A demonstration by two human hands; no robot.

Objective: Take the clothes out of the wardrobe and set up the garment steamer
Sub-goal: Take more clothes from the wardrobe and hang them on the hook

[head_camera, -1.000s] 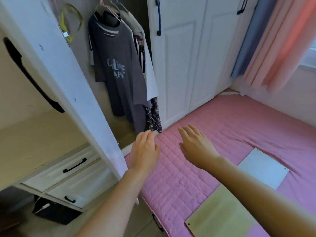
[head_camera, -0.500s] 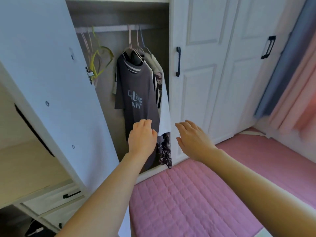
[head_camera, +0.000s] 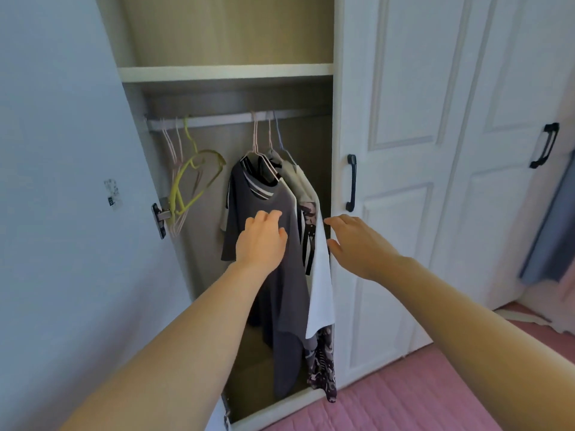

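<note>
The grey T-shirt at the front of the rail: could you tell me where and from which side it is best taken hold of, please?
Probably by its hanger neck, just below the hook, not the cloth. The grey T-shirt hangs foremost on a pink wire hanger hooked over the rail. Come from the open front, reaching up with the left hand, then lift the hook clear of the rail.

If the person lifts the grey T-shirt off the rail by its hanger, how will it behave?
The grey T-shirt hangs in soft folds, so it is probably floppy and light. It would likely swing and drape. It may drag on the white shirt close beside it, and its wide neck could slip on the thin pink hanger.
</note>
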